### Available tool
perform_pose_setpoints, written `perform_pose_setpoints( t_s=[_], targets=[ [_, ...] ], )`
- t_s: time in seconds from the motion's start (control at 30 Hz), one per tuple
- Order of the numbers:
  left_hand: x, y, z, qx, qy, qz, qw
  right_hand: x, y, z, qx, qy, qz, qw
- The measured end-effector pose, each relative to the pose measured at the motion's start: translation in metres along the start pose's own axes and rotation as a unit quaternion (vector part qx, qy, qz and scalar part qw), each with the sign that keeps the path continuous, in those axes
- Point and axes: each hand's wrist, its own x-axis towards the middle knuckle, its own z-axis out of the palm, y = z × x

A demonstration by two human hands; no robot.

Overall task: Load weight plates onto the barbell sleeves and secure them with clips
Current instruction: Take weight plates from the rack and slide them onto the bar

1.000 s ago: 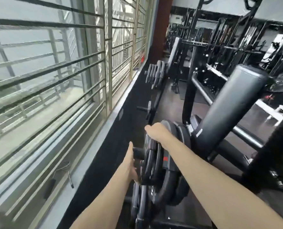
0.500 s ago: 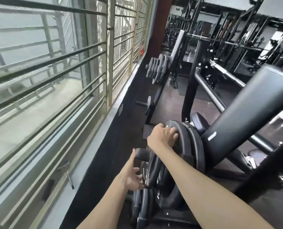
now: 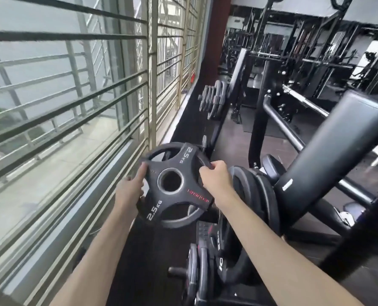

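Observation:
A black 2.5 kg weight plate [image 3: 171, 200] with three grip slots and a round centre hole is held up in the air, its face turned toward me. My left hand [image 3: 129, 191] grips its left rim and my right hand [image 3: 215, 181] grips its right rim. Behind and below it, more black plates [image 3: 257, 195] stay stacked on the storage rack pegs. A silver barbell [image 3: 305, 101] lies on a rack at the right, farther back.
A barred window wall [image 3: 73, 107] runs along the left. Lower plates [image 3: 196, 274] hang on a peg near the floor. A thick black padded post [image 3: 329, 142] slants across the right. Another row of plates [image 3: 212, 99] hangs farther down the aisle.
The 2.5 kg plate has come off the rack peg and is now lifted free in both hands, turned flat toward me. Both hands moved up and to the left.

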Motion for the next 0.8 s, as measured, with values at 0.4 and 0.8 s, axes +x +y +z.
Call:
perform_pose_setpoints(
  t_s=[0.4, 0.8],
  targets=[
    [-0.258, -0.004, 0.210, 0.024, -0.321, 0.179, 0.929, -0.154, 0.078, -0.322, 0.138, 0.375, -0.029, 0.916],
    [-0.589, -0.154, 0.316, 0.042, -0.526, 0.115, 0.842, -0.389, 0.252, -0.586, 0.063, 0.549, 0.060, 0.831]
  ],
)
